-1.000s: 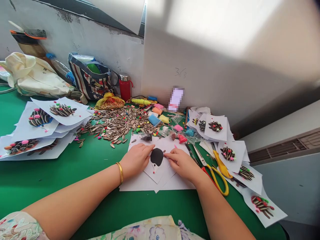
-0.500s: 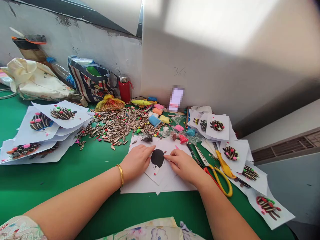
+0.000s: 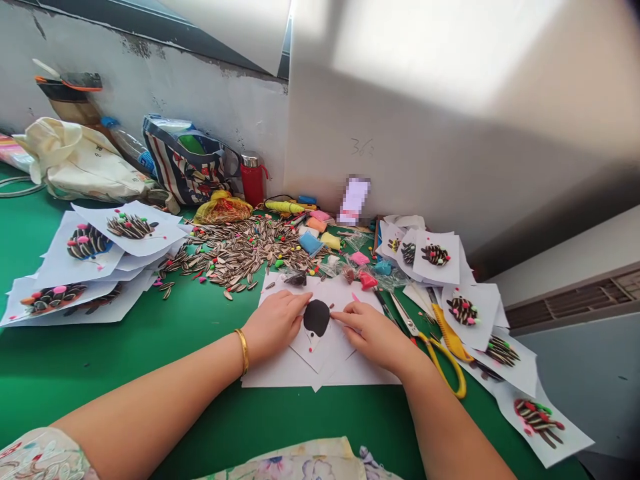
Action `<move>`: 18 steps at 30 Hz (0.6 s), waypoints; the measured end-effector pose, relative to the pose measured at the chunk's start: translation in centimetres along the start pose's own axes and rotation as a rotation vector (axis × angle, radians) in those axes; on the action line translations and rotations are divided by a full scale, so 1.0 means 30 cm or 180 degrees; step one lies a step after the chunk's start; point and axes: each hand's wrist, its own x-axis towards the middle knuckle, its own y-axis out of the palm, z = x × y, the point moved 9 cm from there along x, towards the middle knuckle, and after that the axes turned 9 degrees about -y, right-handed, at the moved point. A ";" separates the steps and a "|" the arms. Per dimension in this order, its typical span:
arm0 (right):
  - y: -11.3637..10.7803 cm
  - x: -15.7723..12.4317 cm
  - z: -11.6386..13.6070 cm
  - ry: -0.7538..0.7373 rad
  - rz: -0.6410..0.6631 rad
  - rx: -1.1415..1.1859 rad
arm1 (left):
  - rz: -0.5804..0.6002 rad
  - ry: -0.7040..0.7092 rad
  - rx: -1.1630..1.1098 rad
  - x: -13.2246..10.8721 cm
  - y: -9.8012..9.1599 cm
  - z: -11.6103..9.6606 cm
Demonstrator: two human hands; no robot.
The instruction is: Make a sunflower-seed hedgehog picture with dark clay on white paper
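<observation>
A flat black patch of modelling clay [image 3: 317, 318] lies on a white sheet of paper [image 3: 315, 360], above a small hedgehog face with a dark eye and a red nose. My left hand [image 3: 281, 319] rests flat on the paper, fingers stretched out, the tips at the patch's left edge. From the other side my right hand [image 3: 367, 333] reaches in with its index finger extended to the patch's right edge; its other fingers are partly bent. Beside that fingertip is a small brown bit [image 3: 331, 306]. Neither hand grips anything visible.
Sunflower seeds [image 3: 240, 250] are heaped behind the paper, beside coloured clay packets [image 3: 311, 243]. Yellow-handled scissors [image 3: 433, 347] and a yellow cutter [image 3: 450, 333] lie on the right. Seed-hedgehog pictures stand in piles left [image 3: 107, 267] and right [image 3: 463, 313]. A red flask [image 3: 253, 183] stands behind.
The whole view has shifted slightly to the right. Both hands stay at the black clay, with the right index fingertip moved a little along its edge.
</observation>
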 end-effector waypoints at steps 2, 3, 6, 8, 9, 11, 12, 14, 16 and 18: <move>0.000 0.001 -0.003 -0.0013 -0.0018 -0.0007 | 0.0006 0.0004 -0.0010 0.000 0.000 0.000; 0.000 0.002 -0.007 -0.0017 -0.0048 -0.0020 | -0.0003 0.0002 -0.0020 0.000 0.000 0.001; -0.005 0.015 -0.039 0.0066 -0.0323 -0.0083 | -0.0046 0.0022 -0.0042 -0.002 0.001 0.003; -0.010 0.027 -0.069 0.0167 -0.0607 -0.0176 | -0.0053 0.0039 -0.0040 -0.002 0.004 0.004; -0.006 0.035 -0.083 0.0205 -0.0704 -0.0200 | -0.0051 0.0044 -0.0034 -0.002 0.006 0.005; 0.009 0.053 -0.096 0.0172 -0.0806 -0.0213 | -0.0039 0.0043 -0.0017 -0.002 0.008 0.007; 0.019 0.062 -0.100 0.0151 -0.0810 -0.0227 | -0.0035 0.0038 -0.0003 -0.001 0.008 0.007; 0.034 0.077 -0.102 0.0117 -0.0826 -0.0263 | -0.0022 0.0014 0.0025 0.000 0.010 0.009; 0.039 0.085 -0.103 0.0111 -0.0864 -0.0263 | -0.0004 -0.0007 0.0044 0.001 0.011 0.010; 0.038 0.088 -0.106 0.0146 -0.0903 -0.0214 | 0.0009 -0.0016 0.0041 0.001 0.012 0.009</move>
